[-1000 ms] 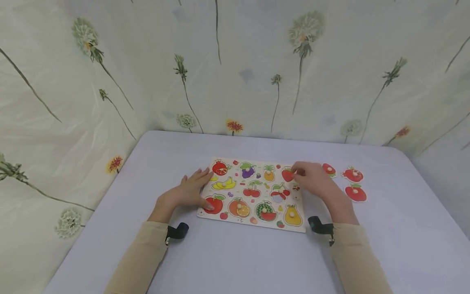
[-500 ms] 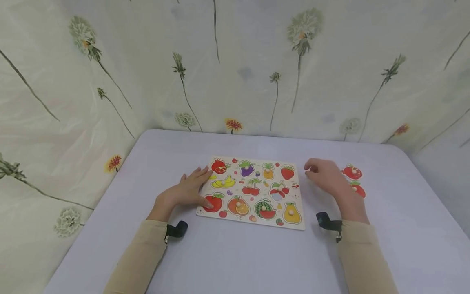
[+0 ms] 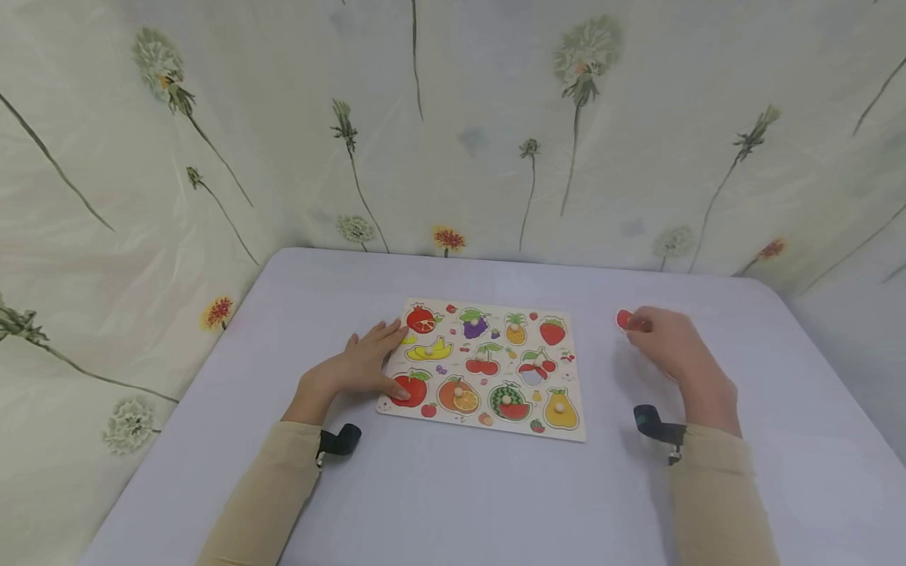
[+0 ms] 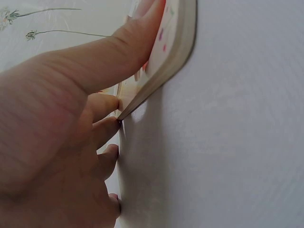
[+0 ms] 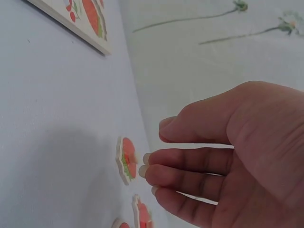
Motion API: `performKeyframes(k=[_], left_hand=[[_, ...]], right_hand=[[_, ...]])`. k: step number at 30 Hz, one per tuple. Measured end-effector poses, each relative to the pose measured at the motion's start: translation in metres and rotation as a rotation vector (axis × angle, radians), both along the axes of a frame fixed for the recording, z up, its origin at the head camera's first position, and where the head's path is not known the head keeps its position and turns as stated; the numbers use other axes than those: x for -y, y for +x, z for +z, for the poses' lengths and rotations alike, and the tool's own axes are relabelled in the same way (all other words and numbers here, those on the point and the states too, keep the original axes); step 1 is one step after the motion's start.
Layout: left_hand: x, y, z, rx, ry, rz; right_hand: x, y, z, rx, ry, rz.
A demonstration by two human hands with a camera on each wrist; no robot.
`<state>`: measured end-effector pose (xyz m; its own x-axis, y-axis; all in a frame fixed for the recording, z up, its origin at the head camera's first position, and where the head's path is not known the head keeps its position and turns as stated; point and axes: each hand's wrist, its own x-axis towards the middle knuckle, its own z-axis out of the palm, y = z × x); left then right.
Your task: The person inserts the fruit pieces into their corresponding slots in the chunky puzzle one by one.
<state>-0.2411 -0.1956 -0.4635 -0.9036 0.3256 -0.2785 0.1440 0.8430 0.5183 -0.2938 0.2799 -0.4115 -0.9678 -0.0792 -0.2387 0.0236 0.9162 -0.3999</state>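
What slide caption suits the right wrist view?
Right hand above the tabletop, near a loose fruit piece; puzzle board corner at the picture's upper left.

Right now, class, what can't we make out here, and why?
Head view: two loose fruit pieces, hidden behind the right hand.
Head view: part of the apple, covered by the left hand.
Left wrist view: most of the puzzle board, past the top edge and behind the left hand.
Right wrist view: the lowest loose piece, cut off by the bottom edge.
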Motion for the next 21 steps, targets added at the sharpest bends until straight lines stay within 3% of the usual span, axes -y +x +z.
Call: performKeyframes(k=[12, 21], left_hand=[[0.0, -0.001, -0.002, -0.001, 0.006, -0.006], [0.005, -0.003, -0.005, -0.008, 0.0, -0.026]], right_hand=[[-0.02, 0.001, 0.001, 0.014, 0.021, -0.02], [-0.034, 0.008, 0.0, 0.09, 0.055, -0.078]])
